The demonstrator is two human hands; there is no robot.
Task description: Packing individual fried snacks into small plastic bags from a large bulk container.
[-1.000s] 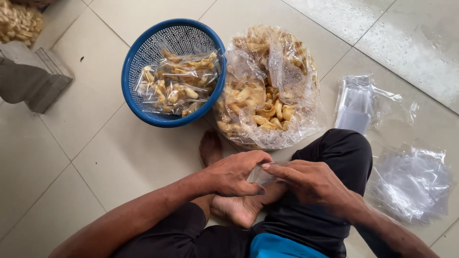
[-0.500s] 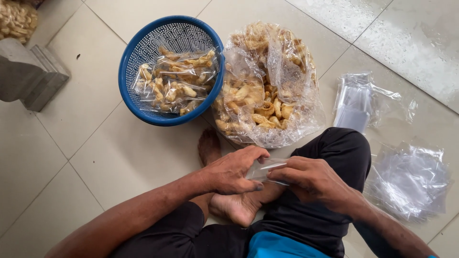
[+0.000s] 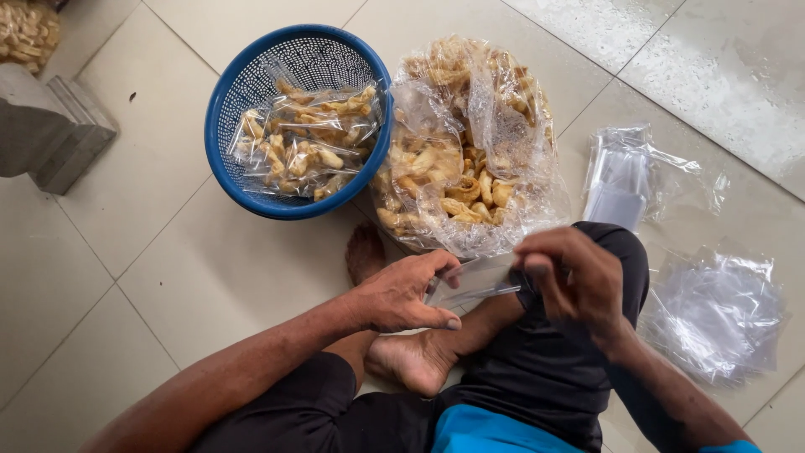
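Low over the lap, a small clear bag (image 3: 474,281) is stretched between both hands. Left hand (image 3: 402,294) pinches one edge between thumb and fingers; right hand (image 3: 574,281) grips the other end with curled fingers, so the thin plastic stays taut and flat. Just beyond, within easy reach, a big open sack (image 3: 470,151) of pale fried crackers leans against a blue basket (image 3: 251,92) holding filled packets (image 3: 306,138). To the right, empty bags (image 3: 713,315) lie on the tiled floor (image 3: 168,252), near the knee. A bare foot (image 3: 411,361) rests under the hands.
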